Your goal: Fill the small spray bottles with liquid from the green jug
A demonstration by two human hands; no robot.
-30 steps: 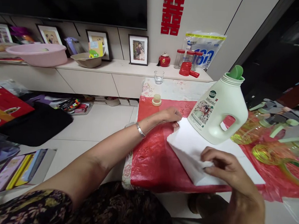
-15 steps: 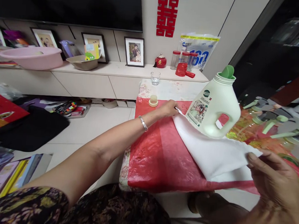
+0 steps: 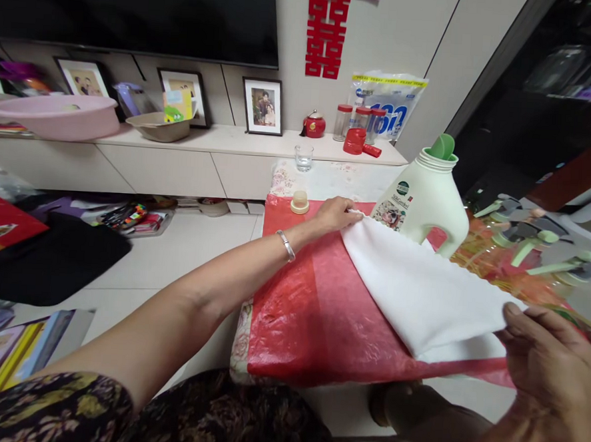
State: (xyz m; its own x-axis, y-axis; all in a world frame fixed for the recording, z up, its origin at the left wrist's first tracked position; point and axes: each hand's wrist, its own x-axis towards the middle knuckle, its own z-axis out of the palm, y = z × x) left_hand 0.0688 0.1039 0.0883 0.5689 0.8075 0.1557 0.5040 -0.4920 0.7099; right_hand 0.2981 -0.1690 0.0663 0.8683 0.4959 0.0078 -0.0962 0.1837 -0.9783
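A white cloth (image 3: 416, 282) stretches between my two hands over the table's right half. Its far edge is pinched at the left corner by my left hand (image 3: 336, 215), which wears a silver bracelet on the wrist. At the right corner, my right hand (image 3: 550, 356) grips the cloth between thumb and fingers. Part of the cloth hangs in a fold onto the red plastic cover (image 3: 294, 321). Just behind it stands a pale green detergent jug (image 3: 442, 196), its lower part hidden by the cloth. A green cap (image 3: 441, 146) sits tilted in the jug's mouth.
A small yellowish cap (image 3: 299, 202) and a clear glass (image 3: 303, 158) stand on the table beyond my left hand. Several pump bottles (image 3: 519, 241) crowd the right side. Behind, the white cabinet (image 3: 178, 167) carries picture frames, a pink basin (image 3: 56, 116) and red-lidded jars.
The cloth's far edge has been raised and pulled straighter, and it now covers the jug's lower part. Both hands still hold its corners. The view has shifted slightly.
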